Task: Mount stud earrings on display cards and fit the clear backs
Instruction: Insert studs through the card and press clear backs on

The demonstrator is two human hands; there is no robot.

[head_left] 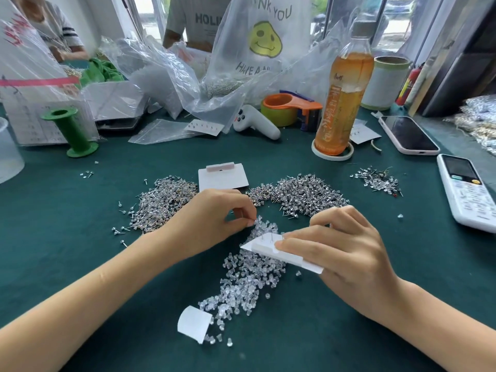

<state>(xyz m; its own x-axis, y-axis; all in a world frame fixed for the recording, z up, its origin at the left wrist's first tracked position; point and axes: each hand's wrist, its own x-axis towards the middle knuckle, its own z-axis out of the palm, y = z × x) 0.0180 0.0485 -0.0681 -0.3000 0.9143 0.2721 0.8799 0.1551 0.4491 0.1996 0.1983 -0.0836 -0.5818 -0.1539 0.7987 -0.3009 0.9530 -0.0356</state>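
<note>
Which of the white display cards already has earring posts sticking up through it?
The display card held in the right hand: two posts stand up from it. The flat card beyond the hands and the curled one nearest the camera show none.

A white card [281, 252] is held tilted in the right hand [346, 253] above a heap of clear backs [249, 283] on the green table [335, 318] — two posts are seen standing up through it. Something small is pinched in the left hand [214, 221] just beside the card's upper edge. Studs [303, 194] are piled behind — another card [222, 177] lies between the piles.
</note>
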